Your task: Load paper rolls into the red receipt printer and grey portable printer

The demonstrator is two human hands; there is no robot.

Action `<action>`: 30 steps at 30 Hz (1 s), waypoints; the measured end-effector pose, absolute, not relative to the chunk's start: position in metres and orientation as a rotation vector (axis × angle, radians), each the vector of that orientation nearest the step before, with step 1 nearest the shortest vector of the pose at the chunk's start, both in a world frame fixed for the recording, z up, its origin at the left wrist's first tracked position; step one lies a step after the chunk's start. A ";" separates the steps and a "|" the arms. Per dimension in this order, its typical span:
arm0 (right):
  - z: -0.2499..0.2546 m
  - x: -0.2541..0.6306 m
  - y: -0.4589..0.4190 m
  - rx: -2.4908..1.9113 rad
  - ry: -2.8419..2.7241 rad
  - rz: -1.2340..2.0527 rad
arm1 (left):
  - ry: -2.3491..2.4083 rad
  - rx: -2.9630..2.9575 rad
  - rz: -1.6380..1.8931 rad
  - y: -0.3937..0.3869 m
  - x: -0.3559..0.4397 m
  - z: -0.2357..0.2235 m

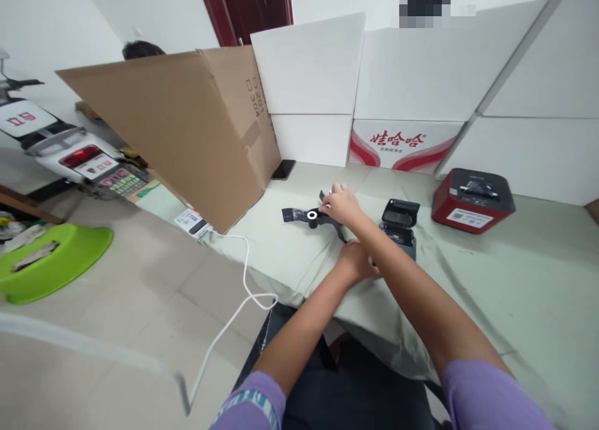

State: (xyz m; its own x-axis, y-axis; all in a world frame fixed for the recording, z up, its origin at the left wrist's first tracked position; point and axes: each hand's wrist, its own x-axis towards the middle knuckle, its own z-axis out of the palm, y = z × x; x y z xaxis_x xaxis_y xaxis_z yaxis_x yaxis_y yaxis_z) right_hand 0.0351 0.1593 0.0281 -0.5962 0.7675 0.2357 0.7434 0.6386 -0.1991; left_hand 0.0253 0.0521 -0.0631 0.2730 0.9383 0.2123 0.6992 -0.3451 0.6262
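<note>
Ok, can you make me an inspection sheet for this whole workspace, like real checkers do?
Surface: pale cloth, wrinkled.
Job's things: black strap with a white-ringed piece; open black case to its right.
Clutter: dark flat device near the cardboard; red-and-black box at right.
Hands: right hand pinches the strap; left hand by the case, grip hidden; forearms cross.
Cables: white cable hangs off the table edge.
Surroundings: white panels, scooter, green basin.
</note>
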 end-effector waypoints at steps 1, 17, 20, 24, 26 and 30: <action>0.032 0.039 0.160 -1.211 -2.543 0.129 | 1.471 2.148 0.758 0.051 0.025 -0.062; 0.012 0.091 0.137 -1.240 -2.318 0.235 | 1.464 2.070 0.829 0.043 0.021 -0.054; 0.026 0.119 0.127 -1.124 -1.995 0.628 | 1.459 2.051 0.813 0.041 0.021 -0.049; 0.043 0.178 0.106 -1.067 -1.581 1.067 | 1.451 2.037 0.837 0.040 0.020 -0.044; 0.043 0.205 0.098 -1.020 -1.439 1.257 | 1.438 2.055 0.845 0.040 0.020 -0.046; 0.018 0.238 0.098 -1.047 -1.409 1.253 | 1.439 2.076 0.867 0.042 0.020 -0.054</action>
